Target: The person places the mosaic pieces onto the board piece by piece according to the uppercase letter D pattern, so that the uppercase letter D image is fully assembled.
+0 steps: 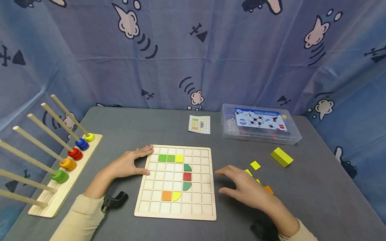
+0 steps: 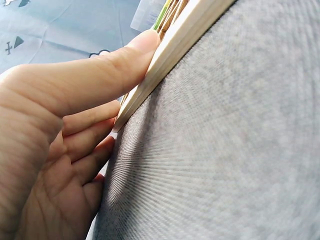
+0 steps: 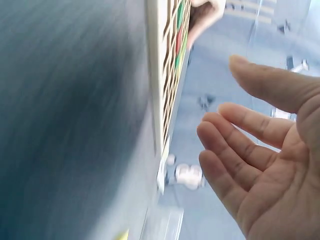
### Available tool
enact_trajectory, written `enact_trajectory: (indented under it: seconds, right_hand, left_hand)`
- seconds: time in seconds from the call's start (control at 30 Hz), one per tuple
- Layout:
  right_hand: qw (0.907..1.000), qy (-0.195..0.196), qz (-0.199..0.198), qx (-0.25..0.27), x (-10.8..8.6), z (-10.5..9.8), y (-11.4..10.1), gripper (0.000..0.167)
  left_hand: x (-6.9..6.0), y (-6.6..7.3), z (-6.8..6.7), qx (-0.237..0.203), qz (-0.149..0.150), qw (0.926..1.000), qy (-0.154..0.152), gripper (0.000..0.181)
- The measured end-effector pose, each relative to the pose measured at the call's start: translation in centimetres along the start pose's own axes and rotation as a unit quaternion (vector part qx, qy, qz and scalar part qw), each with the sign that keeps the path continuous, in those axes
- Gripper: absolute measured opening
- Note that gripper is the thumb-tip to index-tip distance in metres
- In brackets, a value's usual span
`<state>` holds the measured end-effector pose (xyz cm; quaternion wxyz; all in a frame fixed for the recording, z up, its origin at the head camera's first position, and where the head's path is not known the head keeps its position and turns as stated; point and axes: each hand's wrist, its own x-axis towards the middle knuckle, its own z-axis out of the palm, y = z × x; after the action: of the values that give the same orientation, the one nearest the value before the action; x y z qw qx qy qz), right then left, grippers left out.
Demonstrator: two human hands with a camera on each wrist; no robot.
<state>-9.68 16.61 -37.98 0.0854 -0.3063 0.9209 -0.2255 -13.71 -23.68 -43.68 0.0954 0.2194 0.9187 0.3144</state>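
Observation:
A wooden grid board lies on the table, with several coloured tiles in its cells. Two green squares and a yellow square form a row near the top. Lower down, a red square sits between two green quarter-round tiles. An orange square lies beside a yellow quarter-round tile. My left hand touches the board's upper left edge, its thumb against the side. Just off the right edge, my right hand holds nothing, fingers loosely bent and apart from the thumb.
Loose yellow tiles and an orange tile lie by the right hand. Beyond are a yellow block, a clear plastic case and a pattern card. At left stands a wooden peg rack with coloured rings.

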Motion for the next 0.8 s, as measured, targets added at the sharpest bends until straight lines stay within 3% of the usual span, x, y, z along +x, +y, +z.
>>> enact_trajectory:
  seconds: [0.4, 0.63, 0.8]
  right_hand:
    - [0.9942, 0.051, 0.094, 0.015, -5.4, -3.2, 6.1, 0.046]
    - [0.9884, 0.004, 0.15, 0.025, -7.2, -3.4, 9.1, 0.053]
    - [0.9878, -0.038, 0.147, 0.037, -7.8, -3.2, 10.6, 0.045]
  left_hand:
    - [-0.2, -0.2, 0.1, -0.003, 0.002, 1.0, 0.005, 0.087]
    - [-0.1, -0.1, 0.0, 0.0, 0.001, 1.0, 0.0, 0.088]
    - [-0.1, 0.1, 0.0, -0.002, -0.001, 1.0, -0.002, 0.088]
